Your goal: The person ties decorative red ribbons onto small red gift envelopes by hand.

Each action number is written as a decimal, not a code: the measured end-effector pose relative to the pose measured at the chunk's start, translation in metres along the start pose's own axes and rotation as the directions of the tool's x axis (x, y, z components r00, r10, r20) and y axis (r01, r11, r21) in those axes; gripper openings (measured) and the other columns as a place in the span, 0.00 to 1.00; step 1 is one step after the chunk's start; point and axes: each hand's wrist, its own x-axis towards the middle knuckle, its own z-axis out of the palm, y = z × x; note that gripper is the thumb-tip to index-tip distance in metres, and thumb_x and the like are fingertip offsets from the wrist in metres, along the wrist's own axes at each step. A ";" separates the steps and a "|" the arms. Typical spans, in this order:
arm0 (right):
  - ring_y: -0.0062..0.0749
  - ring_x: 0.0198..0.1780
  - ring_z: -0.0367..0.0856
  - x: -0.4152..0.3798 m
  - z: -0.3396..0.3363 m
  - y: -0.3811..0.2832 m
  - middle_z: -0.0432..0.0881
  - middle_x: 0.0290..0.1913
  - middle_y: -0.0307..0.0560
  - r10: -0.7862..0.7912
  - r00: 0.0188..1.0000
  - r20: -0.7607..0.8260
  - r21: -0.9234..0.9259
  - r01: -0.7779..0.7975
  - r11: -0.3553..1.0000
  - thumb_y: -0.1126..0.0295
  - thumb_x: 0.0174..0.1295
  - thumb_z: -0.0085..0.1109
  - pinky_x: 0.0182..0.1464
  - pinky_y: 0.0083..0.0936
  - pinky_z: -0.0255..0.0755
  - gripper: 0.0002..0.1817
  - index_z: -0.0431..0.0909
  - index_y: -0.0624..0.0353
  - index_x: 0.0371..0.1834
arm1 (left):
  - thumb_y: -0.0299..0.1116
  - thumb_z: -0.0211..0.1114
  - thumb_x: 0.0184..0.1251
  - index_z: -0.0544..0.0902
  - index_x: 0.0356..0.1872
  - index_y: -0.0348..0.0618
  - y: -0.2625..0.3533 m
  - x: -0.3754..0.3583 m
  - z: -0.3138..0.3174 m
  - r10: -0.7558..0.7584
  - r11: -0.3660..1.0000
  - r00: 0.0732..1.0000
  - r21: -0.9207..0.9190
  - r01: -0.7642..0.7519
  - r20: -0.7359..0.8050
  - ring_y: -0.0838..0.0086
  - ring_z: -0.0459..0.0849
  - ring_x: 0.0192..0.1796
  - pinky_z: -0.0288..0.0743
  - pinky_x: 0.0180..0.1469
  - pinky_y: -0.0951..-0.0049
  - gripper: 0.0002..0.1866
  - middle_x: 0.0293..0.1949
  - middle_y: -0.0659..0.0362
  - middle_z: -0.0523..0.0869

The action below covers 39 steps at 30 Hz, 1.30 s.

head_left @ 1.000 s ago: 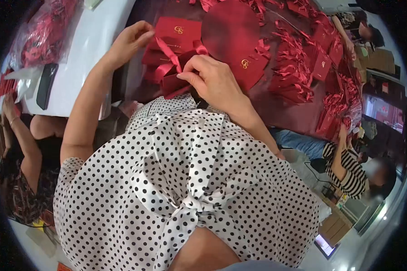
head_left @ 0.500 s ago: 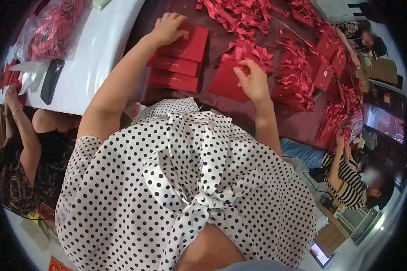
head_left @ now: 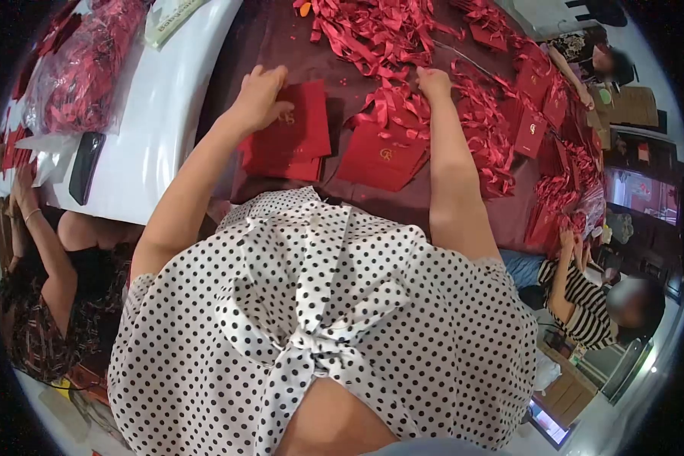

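Note:
My left hand (head_left: 262,100) rests at the upper left of a stack of flat red cards or bags (head_left: 300,133) with gold lettering. Its fingers are apart, and the thumb reaches over the top piece. To the right lies a second red pile (head_left: 380,161) with a gold emblem and loose red ribbons (head_left: 395,106) spread over its upper edge. My right hand (head_left: 435,83) is above that pile among the ribbons, its fingers curled closed. Whatever is between those fingertips is too small to make out.
Tangled red ribbons (head_left: 365,30) cover the far side of the dark red cloth (head_left: 270,34). A black phone (head_left: 87,169) and a plastic bag of red items (head_left: 80,76) lie on the white table at left. Co-workers sit on both sides.
My right hand has left the red piece in front and moved up to the ribbons. My left hand stays at the left stack, its fingers now nearer the edge. The view has shifted.

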 end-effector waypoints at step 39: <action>0.13 0.29 0.71 -0.157 -0.065 -0.155 0.83 0.35 0.42 -0.470 0.812 0.346 0.886 -0.118 0.449 0.73 0.61 0.55 0.32 0.10 0.65 0.11 0.73 0.61 0.46 | 0.26 0.61 0.61 0.75 0.33 0.42 -0.003 -0.022 -0.018 0.006 0.243 0.901 -0.875 0.419 0.433 0.87 0.75 0.34 0.70 0.38 0.85 0.03 0.30 0.68 0.78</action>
